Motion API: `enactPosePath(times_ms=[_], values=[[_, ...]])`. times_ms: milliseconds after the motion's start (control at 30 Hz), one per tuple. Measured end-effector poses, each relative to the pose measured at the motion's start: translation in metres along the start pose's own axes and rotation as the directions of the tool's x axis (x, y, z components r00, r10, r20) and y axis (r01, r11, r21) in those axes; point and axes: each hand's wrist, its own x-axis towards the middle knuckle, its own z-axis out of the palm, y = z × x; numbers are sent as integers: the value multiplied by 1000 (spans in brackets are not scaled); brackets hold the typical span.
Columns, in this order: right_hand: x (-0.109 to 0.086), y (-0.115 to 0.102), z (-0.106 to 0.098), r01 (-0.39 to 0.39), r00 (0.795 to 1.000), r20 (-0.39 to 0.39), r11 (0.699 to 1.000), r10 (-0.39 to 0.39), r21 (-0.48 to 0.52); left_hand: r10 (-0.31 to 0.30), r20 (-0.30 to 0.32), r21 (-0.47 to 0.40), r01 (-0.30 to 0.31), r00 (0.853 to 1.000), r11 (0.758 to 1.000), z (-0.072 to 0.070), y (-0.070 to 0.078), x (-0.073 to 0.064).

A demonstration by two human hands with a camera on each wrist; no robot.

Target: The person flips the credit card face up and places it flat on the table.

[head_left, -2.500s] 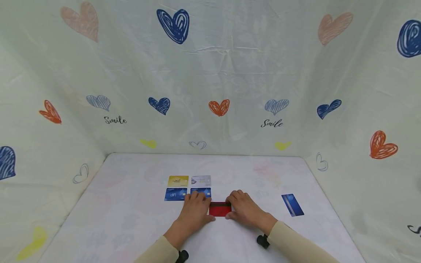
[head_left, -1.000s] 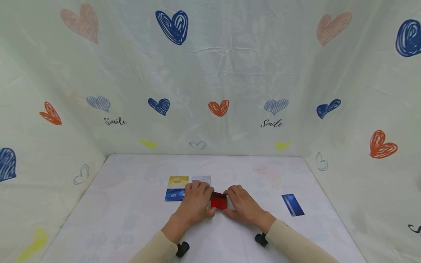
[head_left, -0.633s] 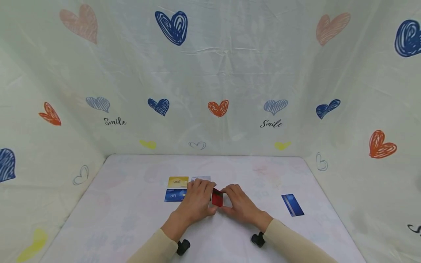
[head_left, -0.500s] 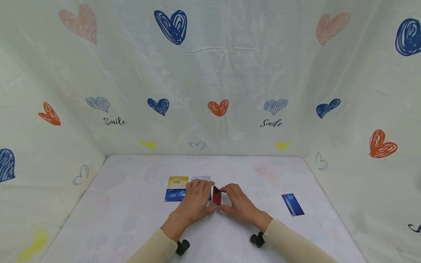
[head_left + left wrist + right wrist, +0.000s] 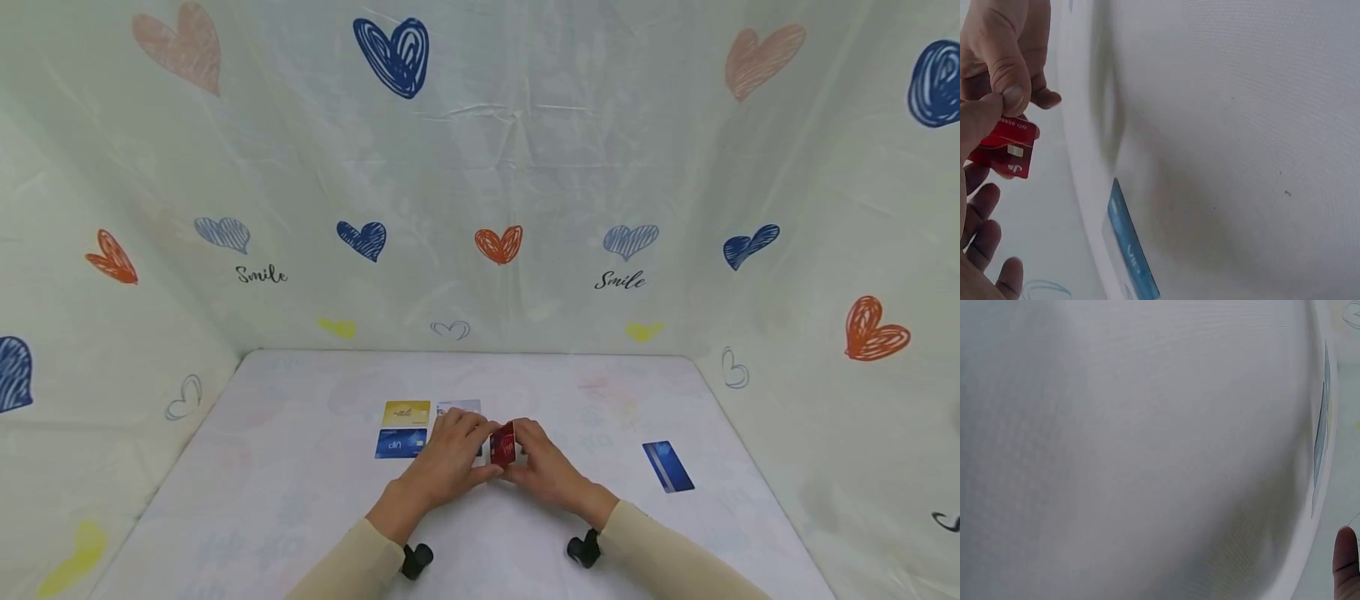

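Between my two hands a red bank card (image 5: 502, 446) stands tilted up off the table, its face with "VIP" lettering turned toward the head camera. My left hand (image 5: 446, 454) pinches it from the left, my right hand (image 5: 551, 471) from the right. The left wrist view has both thumbs meeting at one edge of the red card (image 5: 1013, 150), with its chip showing. Just beyond my left hand lie a yellow card (image 5: 407, 413), a blue card (image 5: 400, 443) and a silver card (image 5: 460, 406). Another blue card is mostly hidden behind that hand's fingers.
A blue card with a pale stripe (image 5: 667, 467) lies face down at the right. The white table (image 5: 262, 500) is ringed by heart-printed curtains (image 5: 525, 167). Black wrist cameras (image 5: 417, 561) hang under both wrists.
Earlier the red card lay flat, stripe side up, between both hands. It has been lifted and turned over, so its printed front shows now. The hands have moved slightly forward and closer together.
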Motion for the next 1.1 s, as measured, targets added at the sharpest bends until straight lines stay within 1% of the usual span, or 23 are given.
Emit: enactPosePath(times_ms=[67,133,233,300,367,467,567,667,733,867,1100], values=[[0,-1,0,-10,1000,-1,999,10,-32,-26,-2,-11,26,1000,1000,0,1,1],[-1,-1,-1,-5,1000,-12,996,4,-90,-58,-9,0,58,998,998,1,1,1],[-2,-3,-4,30,998,-52,978,-42,-208,-103,-24,53,104,994,993,2,2,2],[-2,-3,-7,74,991,-86,953,-103,-294,-125,-30,99,127,992,987,4,3,2],[-1,-3,-10,111,981,-105,920,-161,-375,-144,-30,137,147,989,980,6,3,3],[0,-2,-12,155,968,-100,866,-228,-475,-153,-22,164,154,988,974,10,3,4],[0,-1,-13,171,965,-72,818,-250,-548,-139,-13,168,139,990,976,14,4,5],[-1,1,-14,169,968,-49,787,-245,-594,-123,-8,171,123,992,978,17,6,6],[-2,2,-14,157,974,-37,778,-225,-608,-116,-8,175,115,993,978,19,7,7],[-5,5,-15,130,983,-21,782,-180,-610,-112,-7,207,111,994,972,22,8,7],[-10,13,-21,52,997,-11,818,-71,-572,-131,-3,241,128,991,962,27,3,10]])
